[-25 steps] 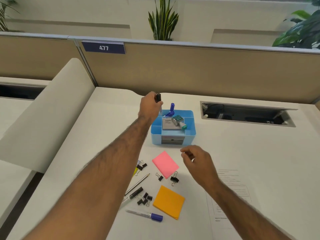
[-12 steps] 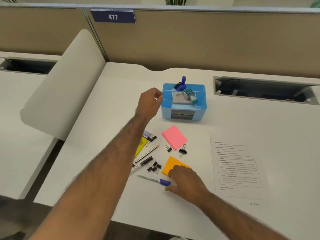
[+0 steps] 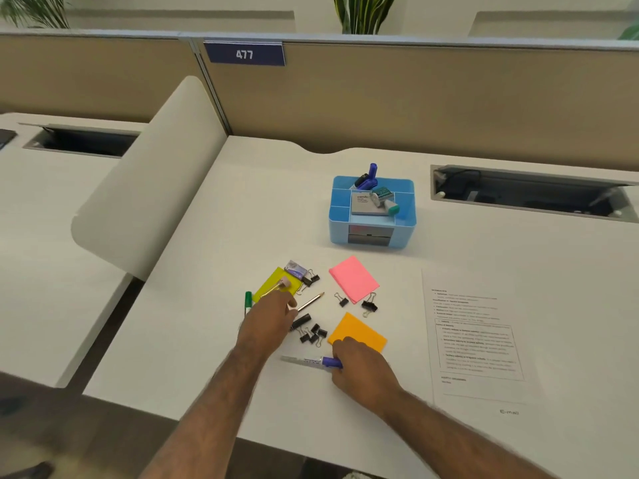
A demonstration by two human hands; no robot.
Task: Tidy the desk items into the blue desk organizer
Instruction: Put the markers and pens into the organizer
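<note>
The blue desk organizer (image 3: pixel 371 233) stands at mid-desk with blue markers (image 3: pixel 368 176), a grey box (image 3: pixel 363 202) and a green-ended tool (image 3: pixel 385 200) in it. In front of it lie a pink pad (image 3: pixel 352 278), an orange pad (image 3: pixel 359 331), a yellow pad (image 3: pixel 271 281), a green marker (image 3: pixel 248 300), a pencil (image 3: pixel 313 300) and several black binder clips (image 3: pixel 313 333). My left hand (image 3: pixel 266 323) rests palm down over the pens, fingertips at the pencil's near end; its grip is hidden. My right hand (image 3: pixel 363 369) pinches the cap of a purple-capped marker (image 3: pixel 307 361) lying on the desk.
A printed sheet (image 3: pixel 477 337) lies to the right of the pads. An open cable hatch (image 3: pixel 529 195) sits at the back right. A curved white divider (image 3: pixel 148 188) bounds the desk on the left, and a beige partition (image 3: pixel 415 105) stands behind. The front edge is close to my arms.
My left hand left the organizer without the black marker it held a second ago and came down onto the pens. My right hand closed its fingers on the purple marker's cap.
</note>
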